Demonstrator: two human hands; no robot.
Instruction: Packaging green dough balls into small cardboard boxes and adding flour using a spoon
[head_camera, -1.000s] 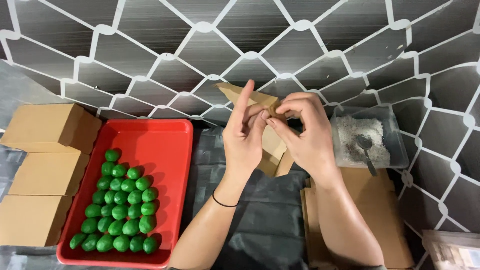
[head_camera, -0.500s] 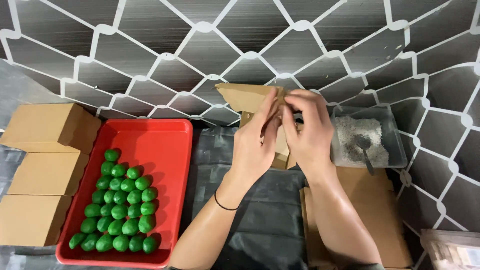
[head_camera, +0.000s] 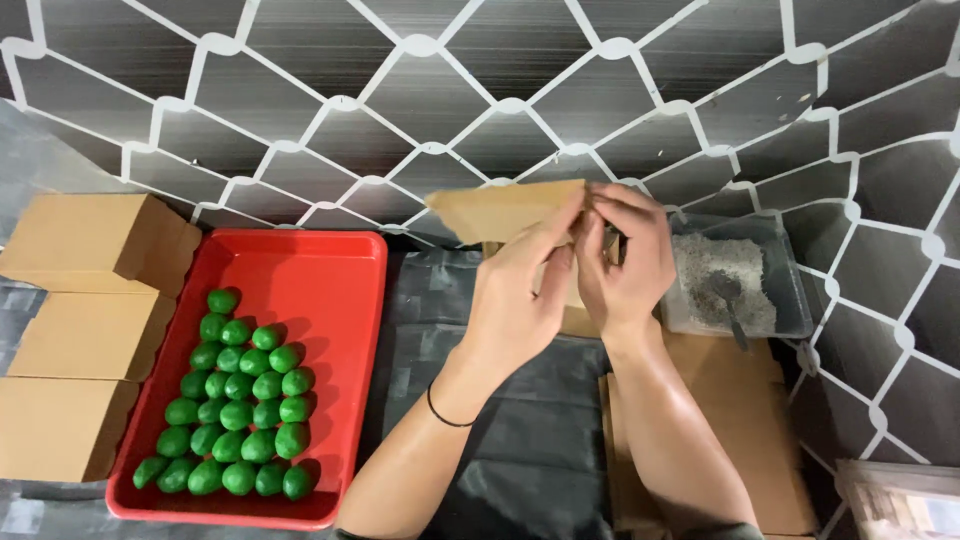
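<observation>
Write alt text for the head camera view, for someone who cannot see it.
Two bare hands, the left hand and the right hand, hold a brown cardboard box between them above a dark table. A red tray of green egg-shaped pieces lies left, beside three closed cardboard boxes; a clear tub of white powder sits right.

Red tray (head_camera: 330, 270) – green balls (head_camera: 235, 395); 3 closed boxes (head_camera: 85, 335) left; powder container (head_camera: 790, 290) right.

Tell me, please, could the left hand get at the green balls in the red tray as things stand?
Probably not at once: the left hand is busy holding the cardboard box. Otherwise nothing covers the green balls in the red tray.
</observation>
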